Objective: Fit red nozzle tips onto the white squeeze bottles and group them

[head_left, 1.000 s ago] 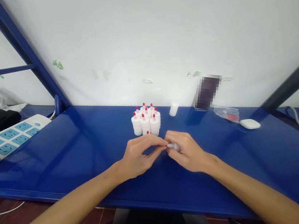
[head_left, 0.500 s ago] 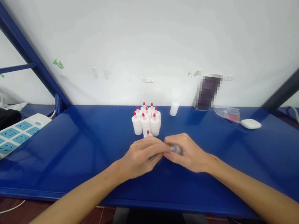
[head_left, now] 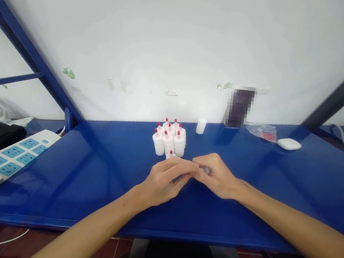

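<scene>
My right hand is closed around a small pale bottle, of which only a shaded bit shows between thumb and fingers. Against it, my left hand has its fingertips pinched together at the bottle's top end. What those fingertips grip is hidden. Just beyond my left hand stands a small white squeeze bottle with a red tip, partly covered by the hand. Behind it, several like bottles with red tips stand upright in a tight group.
On the blue table, a white cup stands near the wall. A blurred-out dark panel leans there too. To its right are a clear bag with red pieces and a white rounded object. A power strip lies at left.
My fingertips have come closer together over the bottle, so less of it shows. The view has shifted slightly; the things on the table have stayed in place.
</scene>
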Motion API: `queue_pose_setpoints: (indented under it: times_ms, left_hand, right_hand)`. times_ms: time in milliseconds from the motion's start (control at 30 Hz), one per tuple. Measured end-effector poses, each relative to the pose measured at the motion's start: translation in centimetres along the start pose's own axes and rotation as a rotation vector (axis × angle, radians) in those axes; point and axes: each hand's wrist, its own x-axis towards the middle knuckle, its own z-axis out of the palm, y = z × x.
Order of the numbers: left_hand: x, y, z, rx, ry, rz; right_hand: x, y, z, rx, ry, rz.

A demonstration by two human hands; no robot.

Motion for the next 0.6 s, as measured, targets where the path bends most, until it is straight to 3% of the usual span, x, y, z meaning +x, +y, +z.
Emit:
queue_pose_setpoints:
  times_ms: [167,300,367,467,600]
  left_hand:
    - [0.4,0.0,-0.2,-0.032,0.063,-0.207]
    - [0.8,-0.8,-1.5,-0.075,0.166,-0.33]
    - [1.0,-1.5,-2.7,0.038,0.221,-0.315]
    - [1.2,-2.3,-4.1,0.317,0.198,-0.168]
    - [1.3,-2.7,-4.1,0.4,0.131,-0.057]
  right_hand:
    - [-0.1,-0.2,-0.2,0.098,-0.061,-0.029]
    - [-0.2,0.3,-0.3,0.11,0.064,0.048]
    - [-0.2,0.8,-0.3,0.162,0.138,0.103]
    - [0.1,1.6,-0.5,0.361,0.163,0.193]
    - [0.5,1.6,-0.8,0.525,0.152,0.282]
